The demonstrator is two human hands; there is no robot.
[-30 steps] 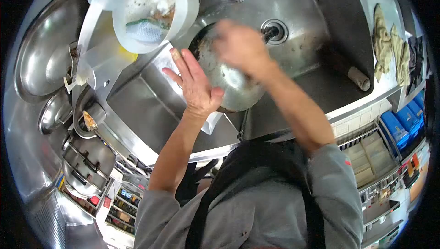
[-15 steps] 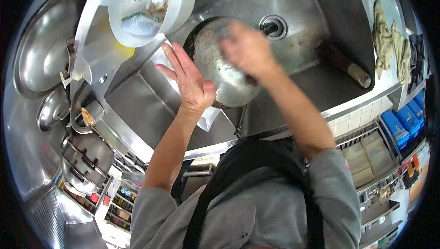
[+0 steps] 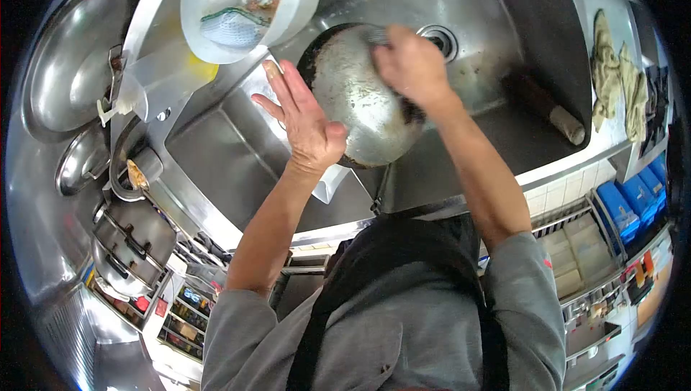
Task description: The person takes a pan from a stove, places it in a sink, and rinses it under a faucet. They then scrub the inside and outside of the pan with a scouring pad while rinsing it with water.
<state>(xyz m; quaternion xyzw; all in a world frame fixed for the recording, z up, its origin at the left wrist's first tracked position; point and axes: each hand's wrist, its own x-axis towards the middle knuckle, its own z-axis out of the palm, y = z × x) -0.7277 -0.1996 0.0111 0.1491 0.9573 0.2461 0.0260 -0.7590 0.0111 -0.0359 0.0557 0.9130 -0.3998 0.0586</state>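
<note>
A round metal pan [image 3: 360, 114], stained and blackened along its edge, rests across the divider of the double sink. My left hand [image 3: 309, 128] lies against the pan's left edge with its fingers stretched out. On the pan's upper right part, my right hand [image 3: 417, 67] is closed around a grey scouring pad [image 3: 377, 35], which is partly hidden and blurred. Just beyond my left fingers stands a white plastic tub [image 3: 299, 2] with a blue-white mesh cloth [image 3: 234, 29] and foamy, dirty contents.
A drain [image 3: 440, 40] sits in the right basin [image 3: 461, 2]. A bundled brush [image 3: 565, 125] leans in its right corner. Cloths [image 3: 608, 67] lie on the right ledge. At left are a large metal bowl [image 3: 75, 53], a clear pitcher [image 3: 155, 78] and a pot [image 3: 133, 240].
My right hand has shifted slightly right and down with the scouring pad over the pan. My left hand keeps its place at the pan's edge. The whole view has moved a little.
</note>
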